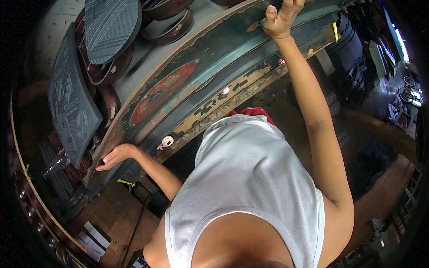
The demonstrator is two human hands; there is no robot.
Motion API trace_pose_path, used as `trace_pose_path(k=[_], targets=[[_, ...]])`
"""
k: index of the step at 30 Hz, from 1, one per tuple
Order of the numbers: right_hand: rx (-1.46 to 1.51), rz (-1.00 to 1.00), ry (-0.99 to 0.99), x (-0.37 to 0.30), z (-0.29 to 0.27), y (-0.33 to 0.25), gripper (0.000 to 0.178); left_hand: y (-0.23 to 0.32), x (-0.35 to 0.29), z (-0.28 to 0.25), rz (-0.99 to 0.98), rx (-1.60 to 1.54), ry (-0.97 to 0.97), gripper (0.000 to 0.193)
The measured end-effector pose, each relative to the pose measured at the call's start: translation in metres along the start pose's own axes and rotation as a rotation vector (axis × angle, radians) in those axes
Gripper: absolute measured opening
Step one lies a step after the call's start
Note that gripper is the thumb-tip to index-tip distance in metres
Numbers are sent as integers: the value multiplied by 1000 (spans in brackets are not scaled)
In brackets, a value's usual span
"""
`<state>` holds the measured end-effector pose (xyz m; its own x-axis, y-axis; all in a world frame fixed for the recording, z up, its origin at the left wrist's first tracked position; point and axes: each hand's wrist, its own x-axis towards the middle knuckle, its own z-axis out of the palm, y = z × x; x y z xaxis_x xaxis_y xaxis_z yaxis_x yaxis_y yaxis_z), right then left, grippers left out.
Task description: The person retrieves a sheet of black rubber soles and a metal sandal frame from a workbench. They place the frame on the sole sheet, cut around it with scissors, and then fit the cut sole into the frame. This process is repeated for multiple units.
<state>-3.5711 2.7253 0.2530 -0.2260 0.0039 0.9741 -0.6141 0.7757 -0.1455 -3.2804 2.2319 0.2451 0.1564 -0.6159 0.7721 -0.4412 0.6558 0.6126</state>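
Observation:
My left hand (117, 156) lies at the near left end of a long, worn green board (210, 73), its fingers stretched out and holding nothing. Far off to the right, my right hand (281, 20) is on the same board with the thumb apart; its fingertips are cut off by the top of the picture. A faded red oval (163, 93) is painted on the board between my hands. Beyond the board, close to my left hand, a grey patterned rubber sole sheet (71, 100) leans against brown shoe-like pieces (109, 105). Another grey sole (112, 29) rests farther back.
More brown curved pieces (170, 29) lie on the grey surface (152, 53) behind the board. A small pink device (166, 142) sits on the ledge below it. Yellow strips (126, 182) hang nearby. At the right is a blurred shape like another person's limb (389, 187).

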Motion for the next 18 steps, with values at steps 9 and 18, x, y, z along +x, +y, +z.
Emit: trace_pose_path(k=[9,18], targets=[[-15,-20,18,-4,-1,0,65,-5,0,-4,28,8,-25,61],[98,37,5,-5,-9,-14,53,-13,6,-37,1,-86,-213,60]])
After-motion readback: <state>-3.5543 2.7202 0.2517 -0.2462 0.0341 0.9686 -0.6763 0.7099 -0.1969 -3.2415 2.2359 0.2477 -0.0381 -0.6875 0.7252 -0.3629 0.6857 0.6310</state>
